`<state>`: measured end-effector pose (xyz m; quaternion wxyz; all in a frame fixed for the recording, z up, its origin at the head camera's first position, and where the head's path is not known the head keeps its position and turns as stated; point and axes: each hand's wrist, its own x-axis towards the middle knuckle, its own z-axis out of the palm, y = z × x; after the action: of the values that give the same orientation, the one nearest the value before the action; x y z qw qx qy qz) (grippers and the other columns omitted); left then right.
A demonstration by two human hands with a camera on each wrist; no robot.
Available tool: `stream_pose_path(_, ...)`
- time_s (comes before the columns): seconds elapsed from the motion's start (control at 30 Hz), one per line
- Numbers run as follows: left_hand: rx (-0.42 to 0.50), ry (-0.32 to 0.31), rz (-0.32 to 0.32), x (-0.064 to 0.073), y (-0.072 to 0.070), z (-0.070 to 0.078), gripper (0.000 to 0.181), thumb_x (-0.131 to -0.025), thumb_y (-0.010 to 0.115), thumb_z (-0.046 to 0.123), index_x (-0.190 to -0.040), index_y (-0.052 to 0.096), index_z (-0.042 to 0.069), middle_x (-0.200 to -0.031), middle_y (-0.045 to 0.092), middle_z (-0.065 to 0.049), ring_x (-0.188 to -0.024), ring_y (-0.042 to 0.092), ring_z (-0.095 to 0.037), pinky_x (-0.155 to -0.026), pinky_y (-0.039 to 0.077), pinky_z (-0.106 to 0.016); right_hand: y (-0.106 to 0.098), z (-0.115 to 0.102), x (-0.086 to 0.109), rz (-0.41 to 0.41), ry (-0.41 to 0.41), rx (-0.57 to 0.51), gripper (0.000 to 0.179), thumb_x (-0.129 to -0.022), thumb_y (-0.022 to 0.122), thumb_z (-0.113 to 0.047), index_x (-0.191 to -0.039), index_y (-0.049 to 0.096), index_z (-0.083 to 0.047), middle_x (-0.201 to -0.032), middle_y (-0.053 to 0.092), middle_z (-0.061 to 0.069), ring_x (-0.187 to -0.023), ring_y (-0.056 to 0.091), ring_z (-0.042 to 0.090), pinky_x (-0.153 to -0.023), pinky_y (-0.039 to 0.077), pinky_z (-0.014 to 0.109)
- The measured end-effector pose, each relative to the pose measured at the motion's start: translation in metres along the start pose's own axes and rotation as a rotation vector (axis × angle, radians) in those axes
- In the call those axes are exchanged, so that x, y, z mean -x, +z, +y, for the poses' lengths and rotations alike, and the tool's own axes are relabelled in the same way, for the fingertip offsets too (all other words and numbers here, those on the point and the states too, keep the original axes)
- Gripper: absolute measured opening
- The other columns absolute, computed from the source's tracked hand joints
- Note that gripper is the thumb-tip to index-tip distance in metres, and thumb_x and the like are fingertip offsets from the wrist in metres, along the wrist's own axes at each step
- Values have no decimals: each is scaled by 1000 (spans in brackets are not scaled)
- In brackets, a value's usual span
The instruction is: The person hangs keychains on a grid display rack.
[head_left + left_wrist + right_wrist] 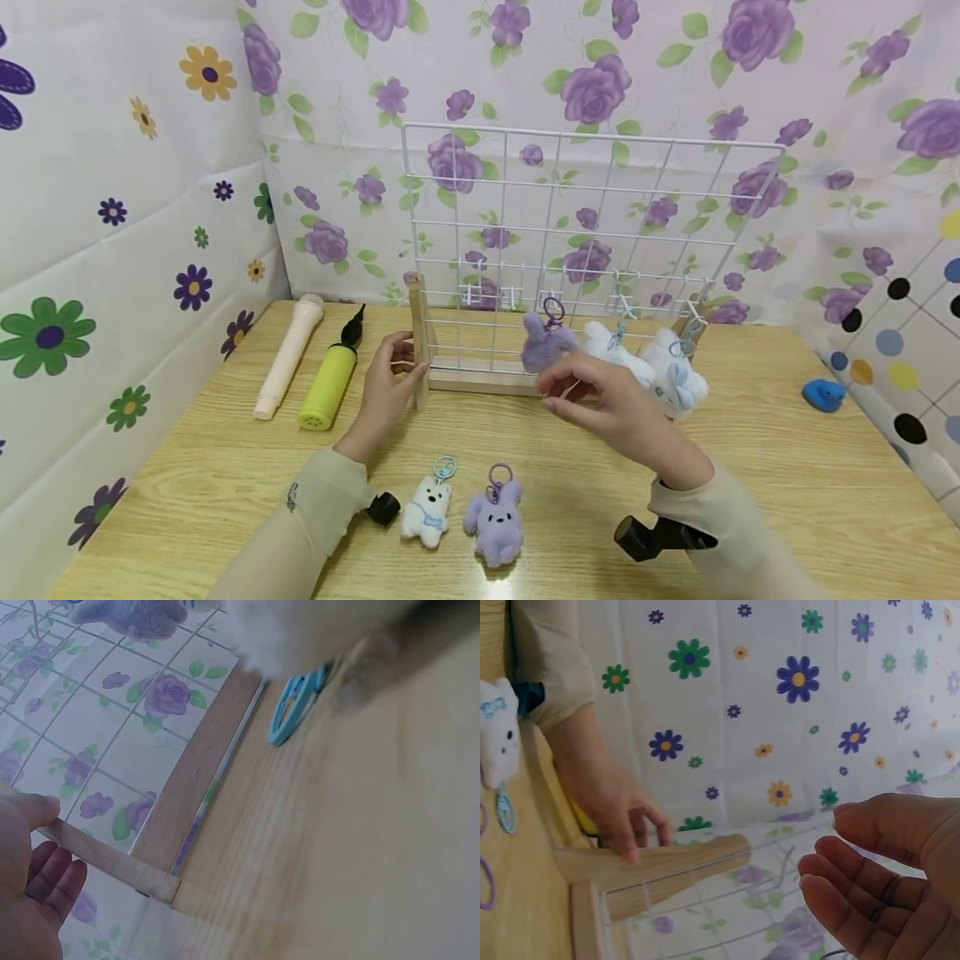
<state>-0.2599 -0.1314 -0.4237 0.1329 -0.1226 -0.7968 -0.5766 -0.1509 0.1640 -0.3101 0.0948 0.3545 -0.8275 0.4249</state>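
A white wire grid rack (pixel 592 136) stands upright in a wooden base. My left hand (pixel 386 387) grips the rack's left wooden foot (pixel 112 859), thumb on one side and fingers on the other. A purple plush keychain (pixel 538 346) hangs from a hook, and beside it hang a white plush keychain (pixel 609 352) and another white one with a blue bow (pixel 681 379). Just in front of the purple plush is my right hand (pixel 603 404), fingers loosely bent, holding nothing. On the table lie a white bear keychain (pixel 427 510) and a purple plush keychain (pixel 498 527).
Left of the rack lie a pale pink tube-shaped object (pixel 288 358) and a yellow-green hand pump (pixel 330 385) with a black nozzle. A small blue toy (pixel 823 395) sits at the table's right edge. More white hooks (pixel 512 297) hang on the grid's left part.
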Motion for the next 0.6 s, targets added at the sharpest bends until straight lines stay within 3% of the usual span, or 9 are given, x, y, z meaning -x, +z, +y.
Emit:
stream_pose_path(0.43, 23, -27, -9, 2, 2, 0, 52, -91, 65, 7, -137, 42, 5, -121, 53, -20, -108, 55, -30, -95, 48, -46, 37, 26, 5, -99, 138, -36, 11, -91, 66, -14, -102, 68, -11, -97, 69, 5, -84, 62, 5, -69, 54, 23)
stream_pose_path(0.6, -3, -26, -6, 1, 1, -1, 51, -91, 65, 7, -136, 43, 6, -119, 54, -18, -106, 56, -28, -93, 49, -42, 51, 40, 6, -151, 159, -37, 10, -91, 66, -15, -100, 67, -11, -96, 69, 6, -83, 61, 5, -69, 53, 23)
